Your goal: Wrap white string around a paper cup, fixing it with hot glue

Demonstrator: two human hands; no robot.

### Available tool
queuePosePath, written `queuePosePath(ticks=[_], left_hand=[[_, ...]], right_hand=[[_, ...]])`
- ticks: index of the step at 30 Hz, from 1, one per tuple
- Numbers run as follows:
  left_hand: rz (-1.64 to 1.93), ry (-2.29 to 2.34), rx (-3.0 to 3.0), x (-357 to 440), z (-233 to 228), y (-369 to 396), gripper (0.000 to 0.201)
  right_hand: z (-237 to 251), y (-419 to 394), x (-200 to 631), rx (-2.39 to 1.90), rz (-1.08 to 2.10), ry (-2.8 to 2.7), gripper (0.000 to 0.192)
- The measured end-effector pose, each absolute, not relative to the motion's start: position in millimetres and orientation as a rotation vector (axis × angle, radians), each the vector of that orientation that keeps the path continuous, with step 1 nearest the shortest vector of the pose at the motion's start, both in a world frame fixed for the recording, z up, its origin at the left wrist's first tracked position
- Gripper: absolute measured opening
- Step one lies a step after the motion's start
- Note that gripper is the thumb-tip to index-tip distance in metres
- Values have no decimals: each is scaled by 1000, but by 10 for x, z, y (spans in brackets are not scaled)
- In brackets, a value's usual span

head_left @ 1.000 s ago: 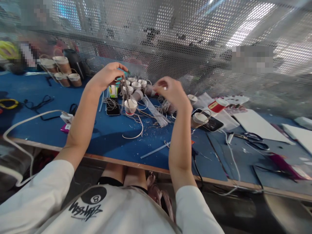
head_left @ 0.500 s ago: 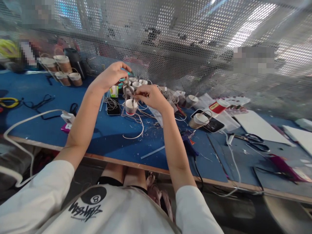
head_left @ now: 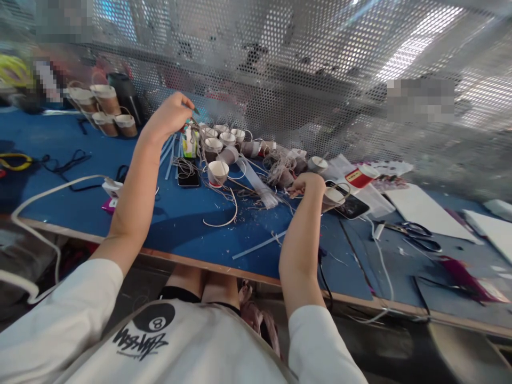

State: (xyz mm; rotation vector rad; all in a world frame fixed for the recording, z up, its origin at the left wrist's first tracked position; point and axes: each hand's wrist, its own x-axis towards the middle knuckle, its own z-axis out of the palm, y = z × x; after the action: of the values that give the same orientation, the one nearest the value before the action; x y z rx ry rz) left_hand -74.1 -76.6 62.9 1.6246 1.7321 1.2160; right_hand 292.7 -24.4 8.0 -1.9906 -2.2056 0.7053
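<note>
My left hand [head_left: 170, 114] is raised above the blue table [head_left: 180, 224], pinched shut on a bunch of thin grey strands [head_left: 196, 128] that hang down over a cluster of small white paper cups [head_left: 222, 140]. A dark tool tip shows at its fingertips. One white cup [head_left: 218, 172] stands apart just below. My right hand [head_left: 308, 184] rests low on the table as a closed fist beside a tangled bundle of pale fibres [head_left: 280, 172]. It seems to pinch a thin strand, which is too fine to see clearly.
A phone [head_left: 187, 178] lies by the cups; another phone [head_left: 354, 207] carries a brown cup [head_left: 331, 196]. Scissors [head_left: 416, 234], white sheets [head_left: 424, 205], a white cable [head_left: 60, 186], brown cups [head_left: 100, 101] and loose strips litter the table. A perforated metal screen [head_left: 304, 64] stands behind.
My right hand left the strands at my left hand and dropped right to the table by the fibre bundle. My left hand shifted slightly up and left.
</note>
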Motion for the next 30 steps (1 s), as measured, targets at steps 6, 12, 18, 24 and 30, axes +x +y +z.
queuePosePath(ticks=[6, 12, 18, 24, 30], left_hand=[[1175, 1590, 1662, -743, 584, -700, 21], [1140, 1531, 1687, -526, 579, -753, 20], [1102, 1559, 1724, -378, 572, -831, 23], [1170, 1679, 1673, -491, 595, -792, 20], [1247, 1614, 1690, -644, 559, -747, 14]], right_hand=[[462, -553, 2566, -2231, 625, -2195, 46], [378, -753, 1668, -1264, 362, -2403, 49], [150, -741, 1282, -1143, 161, -2543, 35], [368, -686, 1673, -1131, 596, -2538, 33], [194, -262, 2572, -1190, 806, -2535, 49]])
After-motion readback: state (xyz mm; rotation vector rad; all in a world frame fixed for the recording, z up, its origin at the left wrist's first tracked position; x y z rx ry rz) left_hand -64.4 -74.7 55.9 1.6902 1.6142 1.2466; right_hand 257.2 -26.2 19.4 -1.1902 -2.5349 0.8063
